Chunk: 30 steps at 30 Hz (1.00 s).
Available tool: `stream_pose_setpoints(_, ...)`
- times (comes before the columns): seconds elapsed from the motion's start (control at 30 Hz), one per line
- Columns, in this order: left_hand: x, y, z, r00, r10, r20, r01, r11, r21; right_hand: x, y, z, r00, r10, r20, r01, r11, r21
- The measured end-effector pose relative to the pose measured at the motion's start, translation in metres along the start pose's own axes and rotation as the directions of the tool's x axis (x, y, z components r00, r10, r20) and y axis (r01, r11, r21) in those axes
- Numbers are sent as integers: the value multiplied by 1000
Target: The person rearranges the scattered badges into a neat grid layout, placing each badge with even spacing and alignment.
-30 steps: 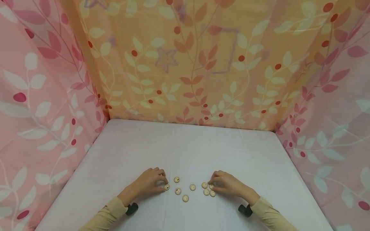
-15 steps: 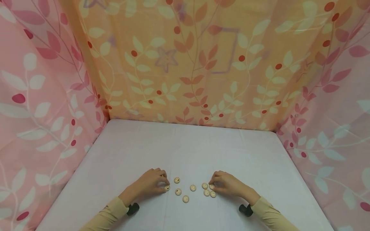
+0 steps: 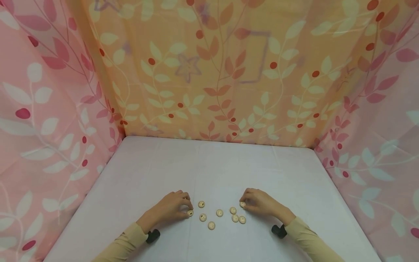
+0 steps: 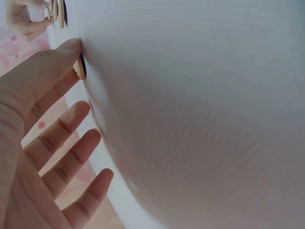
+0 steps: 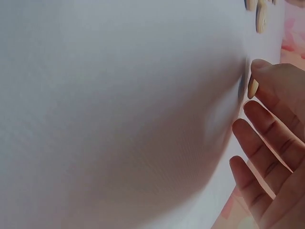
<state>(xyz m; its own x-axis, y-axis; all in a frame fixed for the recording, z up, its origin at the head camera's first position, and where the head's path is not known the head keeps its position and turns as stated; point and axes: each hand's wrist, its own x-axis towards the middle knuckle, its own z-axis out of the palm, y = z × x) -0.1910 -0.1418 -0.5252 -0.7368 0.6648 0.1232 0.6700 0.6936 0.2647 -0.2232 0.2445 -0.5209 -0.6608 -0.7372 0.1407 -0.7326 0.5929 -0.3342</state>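
Several small round beige discs [image 3: 219,213] lie on a white table [image 3: 212,171] near its front edge. My left hand [image 3: 182,208] rests to their left, one fingertip pressing on the leftmost disc [image 3: 190,213]. In the left wrist view that disc [image 4: 79,68] sits under the top finger of the left hand [image 4: 47,138], with the other fingers straight. My right hand [image 3: 251,202] touches a disc [image 3: 242,204] just behind a cluster of three discs [image 3: 235,218]. The right wrist view shows this disc [image 5: 253,88] under one fingertip of the right hand [image 5: 279,143], its other fingers extended.
Floral curtains [image 3: 212,72] wall the table in at the back, left and right. A black wrist camera [image 3: 152,235] sits under each beige sleeve. More discs [image 4: 58,11] and the other hand show at the top of the left wrist view.
My right hand has slid its disc away from the cluster, toward the back of the table. My left hand has stayed on its disc almost unmoved.
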Motion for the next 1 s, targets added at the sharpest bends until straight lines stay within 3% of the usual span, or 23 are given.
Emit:
stream_pose_setpoints(0.23,1,0,0,1000,-25,17,26,999,-36,6,10,-4,996,75,-38,-76,997,-32)
stream_pose_setpoints(0.43,1,-2,2,999,-35,30,37,997,-61,10,18,-4,985,125,-118,-132,989,-60)
stream_pose_setpoints(0.73,2,-6,1,999,-27,28,29,997,-65,16,34,-3,951,220,-217,-241,968,-75)
stream_pose_setpoints(1.0,3,-6,2,998,-36,50,41,995,-87,25,47,-9,911,352,-217,-373,926,-62)
